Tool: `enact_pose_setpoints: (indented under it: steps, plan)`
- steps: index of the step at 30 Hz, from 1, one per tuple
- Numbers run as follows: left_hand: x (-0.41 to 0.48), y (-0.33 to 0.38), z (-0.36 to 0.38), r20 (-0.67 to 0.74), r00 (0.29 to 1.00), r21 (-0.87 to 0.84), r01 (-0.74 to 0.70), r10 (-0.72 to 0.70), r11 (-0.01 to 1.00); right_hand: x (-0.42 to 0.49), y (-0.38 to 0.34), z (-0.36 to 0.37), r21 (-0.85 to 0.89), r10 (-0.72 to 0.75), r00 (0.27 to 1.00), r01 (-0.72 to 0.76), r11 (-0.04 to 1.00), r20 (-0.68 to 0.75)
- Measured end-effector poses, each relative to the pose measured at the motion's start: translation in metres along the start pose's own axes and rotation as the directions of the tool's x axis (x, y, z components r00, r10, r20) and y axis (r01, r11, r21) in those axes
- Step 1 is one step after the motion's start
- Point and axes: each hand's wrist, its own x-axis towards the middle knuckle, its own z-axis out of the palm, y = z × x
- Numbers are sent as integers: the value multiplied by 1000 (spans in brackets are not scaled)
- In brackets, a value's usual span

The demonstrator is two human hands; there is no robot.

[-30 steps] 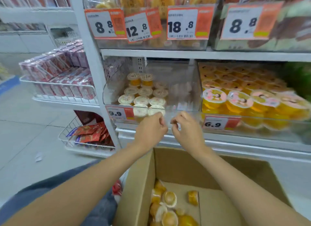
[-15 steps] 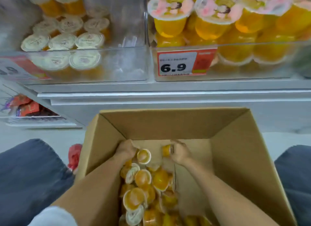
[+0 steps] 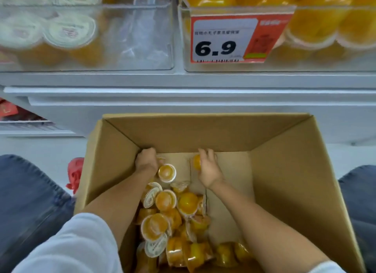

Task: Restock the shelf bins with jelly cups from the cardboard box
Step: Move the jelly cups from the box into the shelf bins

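Cardboard box (image 3: pixel 183 134): open at the top. It stands below the shelf edge (image 3: pixel 183 79), between the person's two denim-clad knees (image 3: pixel 26 191).

Right hand (image 3: pixel 209 169): low inside the box, close to the middle of the far wall. Its fingers curl round one orange jelly cup.

Held jelly cup (image 3: pixel 196 162): sits on the thumb side of the right hand. The fingertips wrap over its top and the palm lies against its right flank. Only its left half shows.

Left hand (image 3: pixel 147 161): in the far-left corner of the box floor, back of the hand up. The fingers bend downward out of sight. A sliver of clear plastic shows at the fingertips, but I cannot tell whether they grasp anything.

Loose jelly cup (image 3: pixel 166 172): on the box floor just beside the left hand, on its right. It is well apart from the right hand.

Pile of jelly cups (image 3: pixel 173 222): heaped along the left half of the box floor, from the middle to the near edge, between the two forearms.

Left shelf bin (image 3: pixel 142 39): clear plastic, with white-lidded cups (image 3: pixel 70 31) in its left part.

Right shelf bin (image 3: pixel 325 65): clear and packed with yellow cups. A price tag (image 3: pixel 223 41) reading 6.9 is on its front.

Red wrapper (image 3: pixel 75 171): lies outside the box, against its left wall.
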Motion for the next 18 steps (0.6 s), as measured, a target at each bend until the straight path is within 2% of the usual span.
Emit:
enact_pose_setpoints:
  steps: [4, 8, 13, 18]
  plan:
    - [-26, 3, -21, -41, 998, -281, -48, 38, 958, -25, -19, -38, 15, -76, 986, 79, 997, -151]
    - [-83, 11, -59, -165, 972, -471, -226, 166, 853, -58, -59, -85, -46, -204, 948, 199, 979, -245]
    - [-160, 3, -135, -412, 854, -438, -492, 319, 752, -107, -115, -147, -174, -426, 839, 389, 905, -339]
    - [-210, -16, -222, -611, 732, -400, -614, 301, 680, -134, -173, -200, -330, -593, 685, 492, 805, -423]
